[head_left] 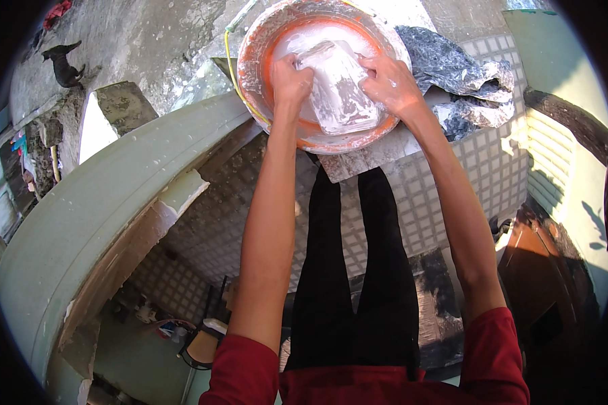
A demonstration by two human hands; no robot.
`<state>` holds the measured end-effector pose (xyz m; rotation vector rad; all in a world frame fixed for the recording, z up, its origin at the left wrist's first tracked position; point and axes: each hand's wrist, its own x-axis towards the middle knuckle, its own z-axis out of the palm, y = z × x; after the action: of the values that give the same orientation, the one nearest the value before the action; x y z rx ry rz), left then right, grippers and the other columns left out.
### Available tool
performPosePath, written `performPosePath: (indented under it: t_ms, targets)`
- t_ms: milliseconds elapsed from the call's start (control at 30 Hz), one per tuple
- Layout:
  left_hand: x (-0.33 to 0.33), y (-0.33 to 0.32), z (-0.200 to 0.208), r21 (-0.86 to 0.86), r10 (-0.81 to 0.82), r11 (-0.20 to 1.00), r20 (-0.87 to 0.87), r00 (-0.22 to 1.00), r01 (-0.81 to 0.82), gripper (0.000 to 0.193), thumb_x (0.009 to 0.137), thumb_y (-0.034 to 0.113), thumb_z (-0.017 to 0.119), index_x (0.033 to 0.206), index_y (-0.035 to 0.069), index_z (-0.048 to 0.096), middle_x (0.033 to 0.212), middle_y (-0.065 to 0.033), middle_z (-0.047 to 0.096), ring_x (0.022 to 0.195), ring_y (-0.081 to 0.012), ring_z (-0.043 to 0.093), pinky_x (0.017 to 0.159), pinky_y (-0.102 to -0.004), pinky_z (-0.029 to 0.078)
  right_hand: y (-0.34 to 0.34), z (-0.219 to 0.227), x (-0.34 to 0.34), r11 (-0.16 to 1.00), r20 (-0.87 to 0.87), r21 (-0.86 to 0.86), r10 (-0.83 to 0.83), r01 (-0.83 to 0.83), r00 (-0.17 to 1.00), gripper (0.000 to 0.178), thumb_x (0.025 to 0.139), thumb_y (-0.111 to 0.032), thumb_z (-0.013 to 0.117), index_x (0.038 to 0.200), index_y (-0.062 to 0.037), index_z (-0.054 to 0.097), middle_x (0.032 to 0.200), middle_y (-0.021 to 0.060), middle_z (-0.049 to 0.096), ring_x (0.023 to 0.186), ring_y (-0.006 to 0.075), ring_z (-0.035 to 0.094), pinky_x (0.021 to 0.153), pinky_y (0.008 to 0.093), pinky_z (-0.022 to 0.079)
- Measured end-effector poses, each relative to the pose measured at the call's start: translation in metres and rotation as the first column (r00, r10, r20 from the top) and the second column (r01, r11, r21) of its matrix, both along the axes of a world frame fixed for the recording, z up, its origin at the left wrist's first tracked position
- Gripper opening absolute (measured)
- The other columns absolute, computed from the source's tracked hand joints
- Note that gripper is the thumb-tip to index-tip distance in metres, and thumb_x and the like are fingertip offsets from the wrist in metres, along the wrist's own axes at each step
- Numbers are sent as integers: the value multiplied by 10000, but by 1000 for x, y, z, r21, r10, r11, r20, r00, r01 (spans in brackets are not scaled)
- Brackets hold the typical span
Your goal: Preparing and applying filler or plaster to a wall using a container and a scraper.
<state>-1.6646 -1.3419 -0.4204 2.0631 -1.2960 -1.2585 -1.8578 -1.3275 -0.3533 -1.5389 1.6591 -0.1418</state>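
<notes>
Both my hands are over a round orange basin [250,71] smeared with white, which has whitish liquid or paste in it. Between them is a rectangular, box-like thing [344,94] coated in white, tilted, its near end by the basin's near rim. My left hand [292,82] is closed at its upper left edge, fingers curled. On the opposite edge, my right hand [390,82] grips with bent fingers and has white smears on it. What the thing is made of cannot be told under the coating.
Right of the basin lies a crumpled dark, white-dusted sheet [452,67]. A board [371,155] shows under the basin. A yellow-green cord [230,61] runs along its left. A curved pale green wall [115,182] stands at left; a black dog [64,64] is beyond.
</notes>
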Motion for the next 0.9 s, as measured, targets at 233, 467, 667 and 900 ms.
performPosePath:
  t_ms: [233, 467, 667, 900]
  targets:
    - [-2, 3, -12, -32, 22, 999, -88, 996, -25, 420, 661, 66, 576, 1048, -91, 618, 992, -239, 638, 819, -313, 656, 771, -349, 499, 9, 4, 15, 993, -45, -93, -71, 67, 996, 391, 708, -211, 545, 1024, -3, 645, 937, 259, 633, 895, 434, 599, 846, 442, 474]
    - [-8, -3, -23, 500, 518, 802, -313, 796, -325, 140, 693, 43, 549, 800, -42, 583, 703, -67, 511, 530, -133, 427, 474, -309, 345, 16, -9, 17, 921, -241, -375, 15, -107, 971, 514, 715, -115, 595, 1220, -32, 543, 1001, 290, 576, 855, 421, 613, 763, 480, 499]
    - [-4, -7, -57, 102, 560, 825, -11, 828, -556, 368, 726, 84, 497, 983, -163, 590, 992, -315, 619, 933, -390, 624, 812, -420, 462, 9, -25, 45, 875, -430, -392, 96, -282, 898, 865, 775, -32, 569, 1503, -138, 113, 1031, 265, 518, 731, 398, 649, 646, 488, 526]
    - [5, -4, -66, 365, 304, 890, -30, 952, -272, 404, 759, 123, 478, 1014, -174, 579, 1048, -340, 600, 964, -410, 624, 825, -430, 465, 15, -27, 56, 891, -405, -293, 212, -347, 889, 844, 792, 29, 530, 1503, -185, 129, 1005, 226, 485, 666, 355, 658, 572, 448, 535]
